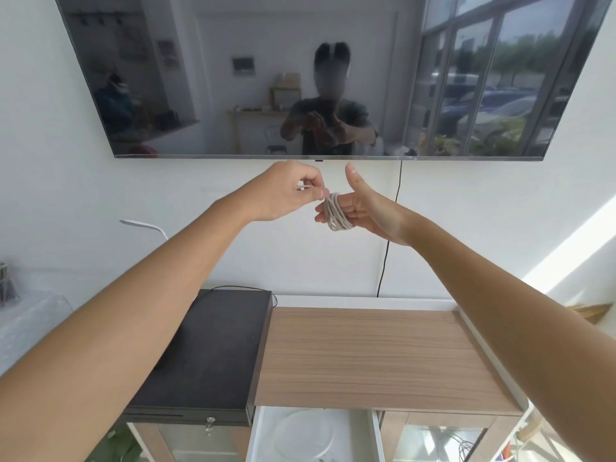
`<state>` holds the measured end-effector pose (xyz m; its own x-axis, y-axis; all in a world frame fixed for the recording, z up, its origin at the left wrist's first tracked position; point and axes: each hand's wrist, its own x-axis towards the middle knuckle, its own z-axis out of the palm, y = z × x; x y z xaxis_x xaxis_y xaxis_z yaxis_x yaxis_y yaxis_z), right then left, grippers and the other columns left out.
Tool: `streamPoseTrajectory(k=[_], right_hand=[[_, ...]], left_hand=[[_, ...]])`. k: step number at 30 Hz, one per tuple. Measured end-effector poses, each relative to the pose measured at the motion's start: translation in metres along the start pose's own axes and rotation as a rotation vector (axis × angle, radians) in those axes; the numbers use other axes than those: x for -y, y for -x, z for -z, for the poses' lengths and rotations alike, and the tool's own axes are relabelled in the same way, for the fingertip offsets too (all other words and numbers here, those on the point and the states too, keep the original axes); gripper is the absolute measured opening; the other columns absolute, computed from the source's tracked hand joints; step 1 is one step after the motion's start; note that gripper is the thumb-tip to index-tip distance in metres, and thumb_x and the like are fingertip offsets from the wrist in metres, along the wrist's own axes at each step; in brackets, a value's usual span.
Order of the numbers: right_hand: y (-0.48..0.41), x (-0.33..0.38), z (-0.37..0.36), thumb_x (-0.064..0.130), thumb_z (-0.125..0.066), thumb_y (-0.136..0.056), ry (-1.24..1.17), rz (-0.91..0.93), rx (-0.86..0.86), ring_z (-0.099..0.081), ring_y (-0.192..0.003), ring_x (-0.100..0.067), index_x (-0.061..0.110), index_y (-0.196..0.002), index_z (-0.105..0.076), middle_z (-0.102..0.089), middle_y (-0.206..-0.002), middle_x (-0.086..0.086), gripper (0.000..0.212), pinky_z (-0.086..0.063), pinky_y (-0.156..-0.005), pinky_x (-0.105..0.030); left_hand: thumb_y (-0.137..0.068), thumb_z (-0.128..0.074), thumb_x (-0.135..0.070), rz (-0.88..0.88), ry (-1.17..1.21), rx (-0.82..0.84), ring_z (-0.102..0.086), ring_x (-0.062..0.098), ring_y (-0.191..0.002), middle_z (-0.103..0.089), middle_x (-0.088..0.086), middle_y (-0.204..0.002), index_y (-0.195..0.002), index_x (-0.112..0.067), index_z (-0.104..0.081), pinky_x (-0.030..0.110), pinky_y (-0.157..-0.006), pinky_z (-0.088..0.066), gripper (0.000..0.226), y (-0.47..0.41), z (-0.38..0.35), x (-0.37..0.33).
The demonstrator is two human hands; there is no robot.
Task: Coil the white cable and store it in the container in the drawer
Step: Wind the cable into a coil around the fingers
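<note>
White cable (337, 213) coiled round right hand (363, 208) fingers, end in left hand (286, 191) pinch-tight grip, above wooden cabinet (373, 355).

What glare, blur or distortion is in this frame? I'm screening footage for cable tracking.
Head view: wide-angle bending bows the television edges and stretches the forearms; the dark screen mirrors the room and windows; a sunlight band washes the right wall; the white cable coiled on the right hand, pinched by the left hand, stays sharp.
</note>
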<state>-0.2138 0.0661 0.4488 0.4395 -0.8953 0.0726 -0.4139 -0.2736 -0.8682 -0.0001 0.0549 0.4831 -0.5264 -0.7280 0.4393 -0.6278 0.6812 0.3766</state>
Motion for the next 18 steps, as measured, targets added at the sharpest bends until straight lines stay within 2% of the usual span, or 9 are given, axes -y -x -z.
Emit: streamPoseTrajectory(k=[2, 4, 5, 7, 9, 11, 13, 15, 18], right_hand=[[0.000, 0.001, -0.002, 0.075, 0.000, -0.096, -0.080, -0.014, 0.062, -0.069, -0.117, -0.016, 0.004, -0.131, -0.065, -0.075, -0.123, -0.008, 0.103, -0.046, -0.101, -0.028], [0.001, 0.002, -0.003, 0.076, 0.000, -0.095, -0.149, -0.011, 0.108, -0.070, -0.114, -0.021, 0.001, -0.126, -0.067, -0.075, -0.121, -0.013, 0.105, -0.047, -0.100, -0.031], [0.001, 0.003, -0.003, 0.076, -0.001, -0.095, -0.191, -0.006, 0.124, -0.070, -0.112, -0.022, 0.000, -0.124, -0.068, -0.075, -0.121, -0.015, 0.105, -0.047, -0.098, -0.032], [0.004, 0.003, -0.003, 0.077, -0.004, -0.095, -0.312, 0.009, 0.149, -0.070, -0.108, -0.024, -0.002, -0.122, -0.069, -0.074, -0.120, -0.019, 0.106, -0.047, -0.097, -0.034], [0.005, 0.004, -0.002, 0.079, -0.007, -0.094, -0.448, 0.034, 0.173, -0.067, -0.108, -0.026, -0.001, -0.121, -0.070, -0.072, -0.119, -0.021, 0.106, -0.047, -0.101, -0.037], [0.006, 0.009, -0.002, 0.081, -0.009, -0.093, -0.559, 0.078, 0.191, -0.066, -0.116, -0.029, -0.003, -0.125, -0.068, -0.070, -0.122, -0.022, 0.108, -0.047, -0.106, -0.039], [0.006, 0.016, -0.004, 0.081, -0.011, -0.092, -0.661, 0.131, 0.182, -0.063, -0.124, -0.033, -0.006, -0.132, -0.063, -0.068, -0.129, -0.024, 0.109, -0.046, -0.111, -0.041], [0.005, 0.021, -0.005, 0.080, -0.013, -0.093, -0.748, 0.174, 0.139, -0.063, -0.126, -0.034, -0.006, -0.133, -0.063, -0.067, -0.132, -0.024, 0.107, -0.046, -0.111, -0.042], [0.004, 0.024, -0.004, 0.078, -0.014, -0.095, -0.779, 0.197, 0.031, -0.065, -0.126, -0.027, -0.003, -0.133, -0.062, -0.068, -0.134, -0.019, 0.101, -0.054, -0.098, -0.034]], left_hand=[[-0.095, -0.065, -0.036, 0.003, 0.035, 0.013, -0.064, 0.001, -0.077, -0.070, -0.021, -0.082, -0.086, -0.029, -0.072, 0.022, -0.075, -0.053, 0.013, -0.002, 0.003, 0.002], [-0.096, -0.065, -0.033, -0.002, 0.079, 0.018, -0.056, -0.001, -0.060, -0.067, -0.023, -0.076, -0.088, -0.029, -0.072, 0.019, -0.058, -0.049, 0.012, -0.004, 0.001, 0.002], [-0.097, -0.064, -0.031, -0.008, 0.101, 0.012, -0.054, 0.000, -0.059, -0.068, -0.019, -0.079, -0.091, -0.025, -0.073, 0.022, -0.057, -0.051, 0.013, -0.006, -0.001, 0.003], [-0.100, -0.059, -0.024, -0.019, 0.155, -0.004, -0.057, 0.003, -0.067, -0.070, -0.008, -0.087, -0.097, -0.017, -0.075, 0.026, -0.067, -0.055, 0.018, -0.007, -0.006, 0.003], [-0.102, -0.053, -0.014, -0.010, 0.249, -0.013, -0.060, 0.012, -0.071, -0.068, 0.005, -0.083, -0.100, -0.008, -0.073, 0.028, -0.075, -0.053, 0.022, -0.007, -0.013, 0.001], [-0.100, -0.046, 0.002, 0.007, 0.371, -0.022, -0.053, 0.019, -0.065, -0.055, 0.014, -0.072, -0.096, 0.003, -0.067, 0.027, -0.071, -0.049, 0.022, -0.004, -0.021, 0.000], [-0.094, -0.039, 0.015, 0.060, 0.463, -0.026, -0.050, 0.020, -0.070, -0.054, 0.016, -0.076, -0.092, 0.006, -0.063, 0.032, -0.070, -0.048, 0.026, -0.002, -0.031, -0.001], [-0.095, -0.039, 0.011, 0.136, 0.473, -0.048, -0.056, 0.017, -0.069, -0.061, 0.011, -0.081, -0.089, -0.003, -0.065, 0.032, -0.069, -0.053, 0.030, 0.000, -0.042, -0.001], [-0.103, -0.043, -0.002, 0.164, 0.476, -0.029, -0.055, 0.014, -0.059, -0.057, 0.004, -0.079, -0.085, -0.010, -0.064, 0.037, -0.068, -0.057, 0.029, 0.004, -0.057, -0.005]])
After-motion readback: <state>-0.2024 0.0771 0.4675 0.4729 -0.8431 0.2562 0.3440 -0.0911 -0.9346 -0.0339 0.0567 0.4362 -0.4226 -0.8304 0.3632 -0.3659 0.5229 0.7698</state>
